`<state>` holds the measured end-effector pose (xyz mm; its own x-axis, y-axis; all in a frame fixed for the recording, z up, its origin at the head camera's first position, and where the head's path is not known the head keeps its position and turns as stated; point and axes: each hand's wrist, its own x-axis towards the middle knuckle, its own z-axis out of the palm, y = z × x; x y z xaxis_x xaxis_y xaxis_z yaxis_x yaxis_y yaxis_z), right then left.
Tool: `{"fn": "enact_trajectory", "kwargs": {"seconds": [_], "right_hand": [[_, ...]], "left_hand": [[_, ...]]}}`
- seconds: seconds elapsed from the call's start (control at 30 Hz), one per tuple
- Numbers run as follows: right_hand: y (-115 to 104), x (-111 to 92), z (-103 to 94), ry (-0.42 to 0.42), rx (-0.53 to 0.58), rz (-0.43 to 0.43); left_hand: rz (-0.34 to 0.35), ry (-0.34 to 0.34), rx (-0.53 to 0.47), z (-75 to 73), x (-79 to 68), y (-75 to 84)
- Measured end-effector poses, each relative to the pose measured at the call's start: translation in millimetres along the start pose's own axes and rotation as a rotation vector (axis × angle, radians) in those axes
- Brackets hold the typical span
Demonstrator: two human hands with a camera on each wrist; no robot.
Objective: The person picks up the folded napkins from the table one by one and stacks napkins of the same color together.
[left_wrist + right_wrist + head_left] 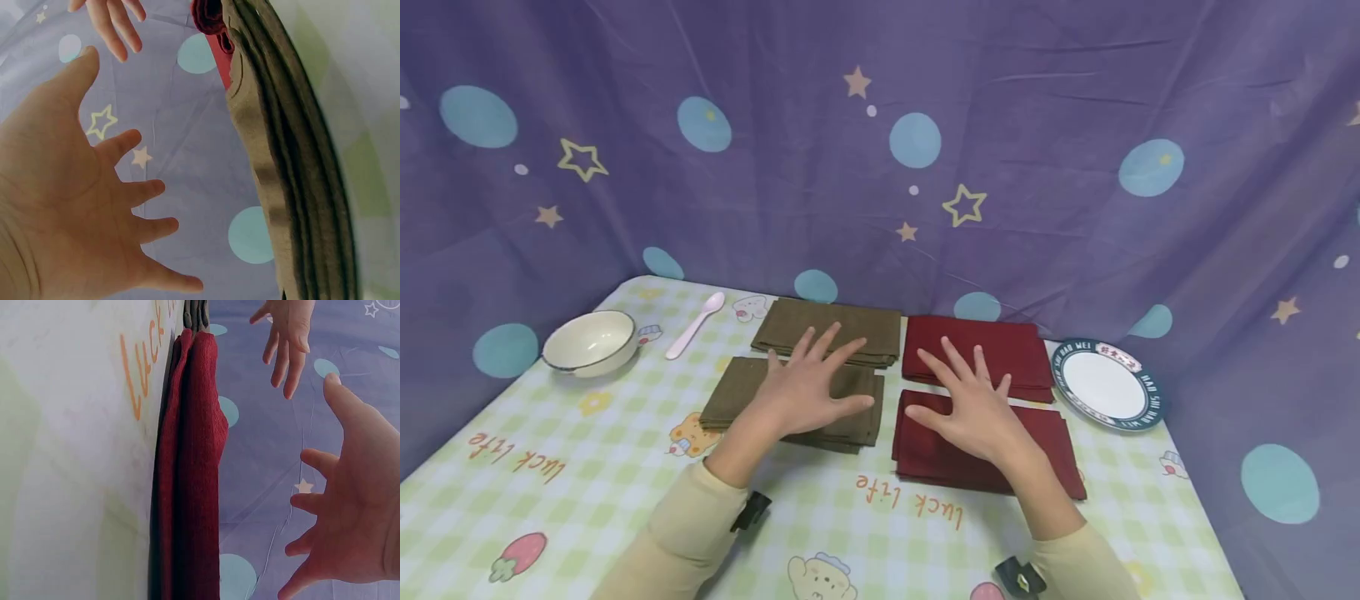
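My left hand (pixel 805 392), fingers spread, hovers over two folded brown cloths: a near one (pixel 730 396) and a far one (pixel 827 321). Spread in the same way, my right hand (pixel 973 408) is above two folded dark red cloths, one near (pixel 1037 450) and one far (pixel 1007 342). Neither hand holds anything. In the left wrist view a gap separates the palm (pixel 69 187) from the layered brown cloth (pixel 294 156). The right wrist view likewise has the palm (pixel 356 506) apart from the red cloth (pixel 200 469).
A white bowl (pixel 591 342) stands at the left edge, with a pink spoon (pixel 696 325) to its right. On the right lies a white plate with a dark green patterned rim (pixel 1063 375). A checked cloth covers the table (pixel 625 517); a purple curtain (pixel 790 192) hangs behind.
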<state>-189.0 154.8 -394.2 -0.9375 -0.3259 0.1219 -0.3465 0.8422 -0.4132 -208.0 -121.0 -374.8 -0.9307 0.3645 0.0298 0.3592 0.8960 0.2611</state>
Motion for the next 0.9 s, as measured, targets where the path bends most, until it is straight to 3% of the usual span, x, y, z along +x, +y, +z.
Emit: {"fn": "enact_trajectory", "kwargs": {"seconds": [0.33,0.57,0.9], "right_hand": [[-12,7,5.5,-0.094,0.311,-0.097],[-22,14,11.2,-0.132,0.497,-0.105],[-37,21,20.1,-0.147,0.568,-0.082]], "left_hand": [[-0.006,-0.006,-0.113,2.4,-5.4,-26.2],[-0.028,-0.003,-0.15,5.5,-13.7,-46.1],[-0.005,0.025,-0.274,6.7,-18.5,-74.5]]}}
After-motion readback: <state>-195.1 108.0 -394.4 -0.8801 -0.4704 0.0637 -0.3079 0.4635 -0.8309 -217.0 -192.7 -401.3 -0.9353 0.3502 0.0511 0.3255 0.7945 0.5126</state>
